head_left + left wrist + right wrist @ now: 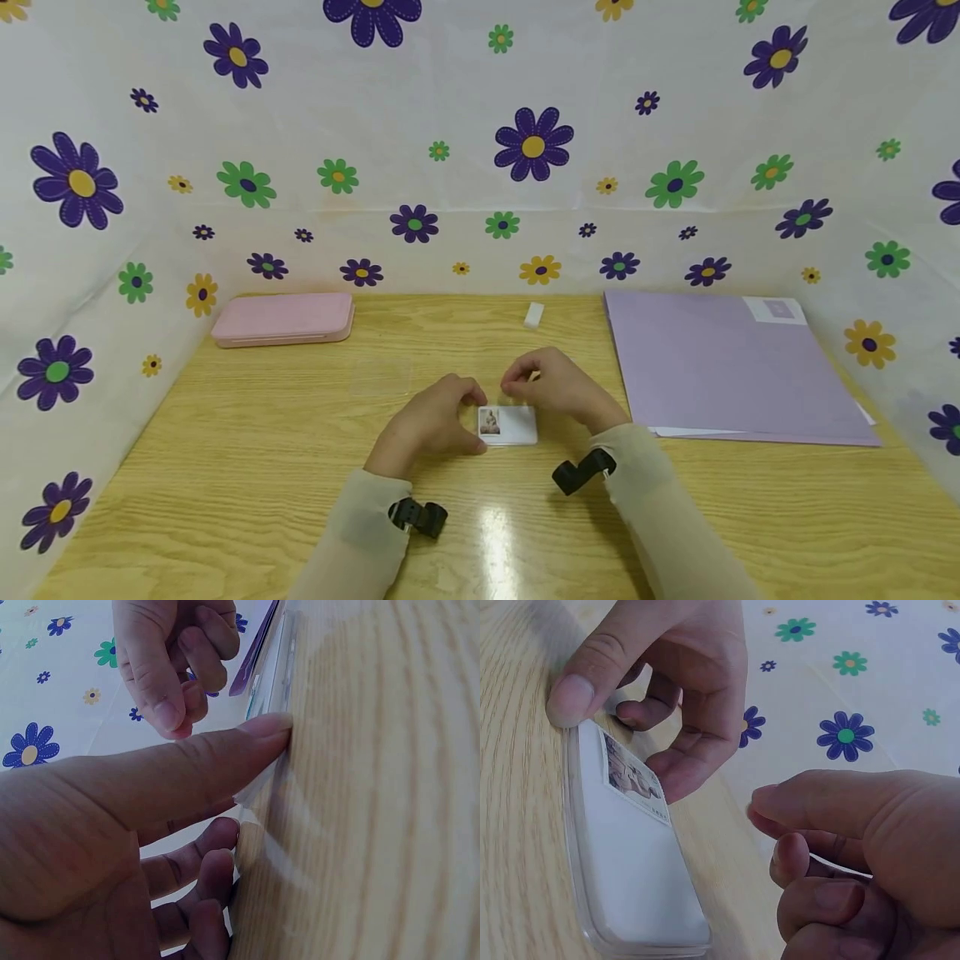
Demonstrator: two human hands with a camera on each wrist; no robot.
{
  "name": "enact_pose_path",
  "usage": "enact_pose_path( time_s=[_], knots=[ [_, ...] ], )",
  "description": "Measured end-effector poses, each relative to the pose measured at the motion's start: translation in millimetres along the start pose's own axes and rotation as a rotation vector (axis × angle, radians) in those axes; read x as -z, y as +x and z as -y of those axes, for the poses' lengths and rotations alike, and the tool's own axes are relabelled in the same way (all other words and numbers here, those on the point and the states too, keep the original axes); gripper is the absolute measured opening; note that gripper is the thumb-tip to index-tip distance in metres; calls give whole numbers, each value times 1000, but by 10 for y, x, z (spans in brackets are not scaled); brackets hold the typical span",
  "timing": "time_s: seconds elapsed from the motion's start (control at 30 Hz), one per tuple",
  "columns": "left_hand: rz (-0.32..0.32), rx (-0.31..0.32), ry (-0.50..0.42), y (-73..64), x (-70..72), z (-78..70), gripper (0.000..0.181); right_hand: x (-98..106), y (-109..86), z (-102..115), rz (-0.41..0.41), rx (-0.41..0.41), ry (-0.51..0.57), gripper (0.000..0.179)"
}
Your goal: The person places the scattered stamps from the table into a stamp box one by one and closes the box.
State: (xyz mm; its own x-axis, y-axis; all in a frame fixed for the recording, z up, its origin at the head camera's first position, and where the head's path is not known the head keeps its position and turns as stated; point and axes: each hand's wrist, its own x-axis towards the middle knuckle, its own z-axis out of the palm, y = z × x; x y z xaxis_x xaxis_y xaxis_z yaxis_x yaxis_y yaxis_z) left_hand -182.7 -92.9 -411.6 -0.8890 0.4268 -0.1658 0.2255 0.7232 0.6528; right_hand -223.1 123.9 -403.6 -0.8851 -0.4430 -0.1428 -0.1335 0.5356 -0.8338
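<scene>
Left hand (431, 417) pinching clear case (517, 437) by left end, thumb on near edge. Right hand (555, 383) hovering just past it, fingers kinda curling in on themselves. Case lying flat on table (247, 467), little stamp (489, 422) showing. Pink box (285, 318) sitting back left, purple folder (720, 367) right.

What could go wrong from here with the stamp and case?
The left hand grips the case beside the stamp; a slip might scuff it. With only that hand on the case, a bump from the right hand could slide it. The clear plastic piece barely shows against the table and might be overlooked.
</scene>
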Motion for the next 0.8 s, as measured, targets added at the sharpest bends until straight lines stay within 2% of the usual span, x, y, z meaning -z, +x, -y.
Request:
enact_pose_path(
  time_s=[0.33,0.63,0.8],
  knots=[
    [-4,-2,6,6,6,-7,50,127,7,48,-104,59,-59,13],
    [-5,4,2,10,5,-8,49,289,0,27,-188,13,-116,17],
    [-6,8,-10,14,-6,3,48,378,-15,-22,-207,-17,-125,19]
  ],
)
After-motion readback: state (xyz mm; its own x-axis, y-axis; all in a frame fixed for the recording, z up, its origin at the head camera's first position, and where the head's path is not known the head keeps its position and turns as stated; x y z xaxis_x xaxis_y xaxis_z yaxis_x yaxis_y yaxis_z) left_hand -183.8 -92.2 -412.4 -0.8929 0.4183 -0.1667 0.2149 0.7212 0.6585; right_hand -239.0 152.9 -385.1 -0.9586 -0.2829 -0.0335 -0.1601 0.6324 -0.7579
